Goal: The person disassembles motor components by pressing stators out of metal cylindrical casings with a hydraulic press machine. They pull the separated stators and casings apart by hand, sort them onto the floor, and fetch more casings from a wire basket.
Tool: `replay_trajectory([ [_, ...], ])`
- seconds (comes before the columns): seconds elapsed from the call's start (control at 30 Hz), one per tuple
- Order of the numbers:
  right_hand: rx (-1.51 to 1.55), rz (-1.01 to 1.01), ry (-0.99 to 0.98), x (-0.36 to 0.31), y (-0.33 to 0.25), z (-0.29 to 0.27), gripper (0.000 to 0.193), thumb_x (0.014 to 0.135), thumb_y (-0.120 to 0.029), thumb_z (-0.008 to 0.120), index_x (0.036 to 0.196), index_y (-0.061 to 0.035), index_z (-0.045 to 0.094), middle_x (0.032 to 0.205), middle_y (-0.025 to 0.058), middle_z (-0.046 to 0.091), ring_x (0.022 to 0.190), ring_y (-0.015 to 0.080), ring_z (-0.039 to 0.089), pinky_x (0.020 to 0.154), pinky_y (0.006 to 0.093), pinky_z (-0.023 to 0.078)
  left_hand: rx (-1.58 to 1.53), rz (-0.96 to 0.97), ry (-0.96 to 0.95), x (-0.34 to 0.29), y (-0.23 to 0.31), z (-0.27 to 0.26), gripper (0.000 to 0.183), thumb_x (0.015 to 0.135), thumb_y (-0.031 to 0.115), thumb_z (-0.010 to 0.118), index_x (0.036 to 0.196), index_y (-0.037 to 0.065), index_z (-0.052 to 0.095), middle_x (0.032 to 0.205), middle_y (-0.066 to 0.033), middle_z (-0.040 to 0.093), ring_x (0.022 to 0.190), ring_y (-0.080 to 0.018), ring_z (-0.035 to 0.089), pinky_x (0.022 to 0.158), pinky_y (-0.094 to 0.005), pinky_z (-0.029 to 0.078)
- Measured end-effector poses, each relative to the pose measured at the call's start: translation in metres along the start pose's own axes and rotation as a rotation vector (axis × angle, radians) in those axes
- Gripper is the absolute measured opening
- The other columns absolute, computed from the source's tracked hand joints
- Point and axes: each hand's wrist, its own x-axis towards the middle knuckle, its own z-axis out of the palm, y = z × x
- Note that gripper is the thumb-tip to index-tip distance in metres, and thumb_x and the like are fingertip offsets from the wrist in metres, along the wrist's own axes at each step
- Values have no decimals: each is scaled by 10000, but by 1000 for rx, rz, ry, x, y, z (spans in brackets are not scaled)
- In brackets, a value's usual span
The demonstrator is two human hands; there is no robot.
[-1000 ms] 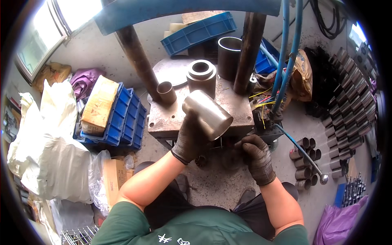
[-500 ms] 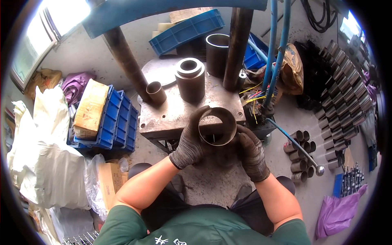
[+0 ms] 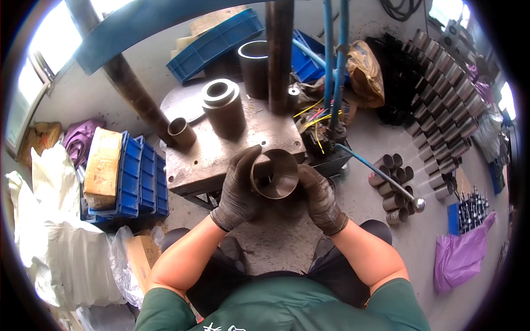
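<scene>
L hand [image 3: 238,190] and R hand [image 3: 321,199] grip the metal tube [image 3: 286,172] from opp. sides, near front edge of the worktop [image 3: 259,129], one open end facing us. For good control, pls keep pressure even & rim uncovered.

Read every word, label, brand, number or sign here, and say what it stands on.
Green fabric shirt: white marks, cut off by the lower edge, unreadable.
Lower-left tan cardboard box: faint print, too small to read.
Grey cylindrical metal tube: no readable text.
Nothing else is legible.
</scene>
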Motion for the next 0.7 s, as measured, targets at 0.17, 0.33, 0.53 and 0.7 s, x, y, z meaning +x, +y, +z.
replay_trajectory([
  [0.17,-53,13,17,-3,-5,-3,372,1069,-407,646,1161,-51,693,1051,-16,648,1001,89,551,950,279,447,18,-17,-46,-7,-6,7,1088,655,162,1009,1560,114,407,1408,-177,527,1295,-356,584,1087,-445,512],
  [0.33,-27,88,12,-2,9,-17,325,1050,-334,658,1164,-32,691,1068,8,674,1011,98,581,943,282,466,-8,0,-81,-3,8,10,1144,618,262,1027,1580,116,426,1409,-175,527,1328,-358,558,1076,-469,513],
  [0.53,9,195,27,-2,17,-29,339,996,-187,640,1272,3,691,1133,35,718,1044,110,628,963,291,505,-13,74,-252,4,0,-7,1018,661,473,976,1505,93,552,1350,-192,612,1278,-380,575,1076,-480,501],
  [0.7,17,207,11,-6,16,-27,351,976,-145,655,1295,-6,701,1156,19,726,1053,114,640,967,287,516,-36,18,-220,4,-6,-15,971,703,496,947,1491,76,564,1398,-168,598,1361,-381,528,1142,-454,448],
])
